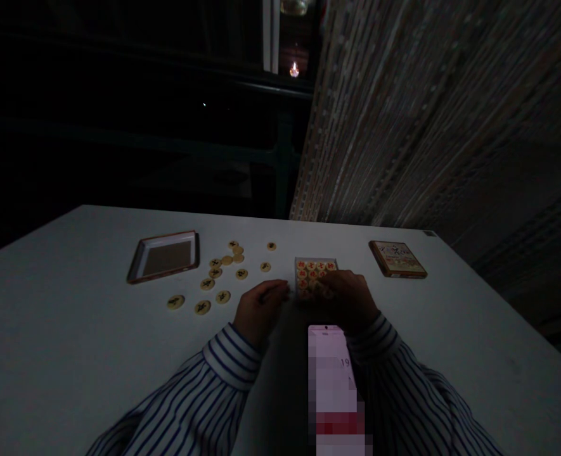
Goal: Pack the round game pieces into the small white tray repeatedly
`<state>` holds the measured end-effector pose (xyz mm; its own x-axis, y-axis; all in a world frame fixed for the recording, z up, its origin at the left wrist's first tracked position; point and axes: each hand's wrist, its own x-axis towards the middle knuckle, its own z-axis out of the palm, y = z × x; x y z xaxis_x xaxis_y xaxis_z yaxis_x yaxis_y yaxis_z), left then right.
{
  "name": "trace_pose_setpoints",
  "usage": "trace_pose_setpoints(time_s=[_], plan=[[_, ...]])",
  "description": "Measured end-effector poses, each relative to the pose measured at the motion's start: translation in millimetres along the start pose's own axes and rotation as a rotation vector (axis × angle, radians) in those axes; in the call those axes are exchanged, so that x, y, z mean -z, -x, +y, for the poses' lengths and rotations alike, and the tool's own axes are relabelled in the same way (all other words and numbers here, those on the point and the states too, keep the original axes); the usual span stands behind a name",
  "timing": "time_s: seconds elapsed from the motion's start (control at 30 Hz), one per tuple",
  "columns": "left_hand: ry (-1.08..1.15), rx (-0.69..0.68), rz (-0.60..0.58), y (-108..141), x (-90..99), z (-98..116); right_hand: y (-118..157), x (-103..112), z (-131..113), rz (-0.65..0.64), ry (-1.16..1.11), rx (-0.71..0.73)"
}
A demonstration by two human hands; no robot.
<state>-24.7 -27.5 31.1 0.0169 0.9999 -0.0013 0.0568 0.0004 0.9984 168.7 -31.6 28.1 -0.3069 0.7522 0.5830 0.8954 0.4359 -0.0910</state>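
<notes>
A small box near the table's middle holds rows of round xiangqi pieces with red characters. My right hand reaches over its right side, fingers bent down onto the pieces and covering some of them; what they grip, if anything, is hidden. Just left of the box, my left hand is curled closed, fingertips close to the box's edge, and I cannot make out anything in it. Farther left lie several loose xiangqi pieces, most showing dark characters, a few blank side up.
A shallow open tray sits at the left. At the right lies a flat printed box. A lit phone is between my forearms. Behind the white table hangs a string curtain; the room is dark.
</notes>
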Motion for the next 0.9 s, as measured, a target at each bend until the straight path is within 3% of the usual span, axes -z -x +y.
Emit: trace_pose_setpoints(time_s=[0.27,0.9], plan=[[-0.034,-0.013,0.017,0,0.2,-2,4,-6,6,-0.083,-0.08,-0.157],[-0.025,-0.016,-0.003,0,-0.2,-3,6,-12,10,-0.225,-0.049,-0.218]])
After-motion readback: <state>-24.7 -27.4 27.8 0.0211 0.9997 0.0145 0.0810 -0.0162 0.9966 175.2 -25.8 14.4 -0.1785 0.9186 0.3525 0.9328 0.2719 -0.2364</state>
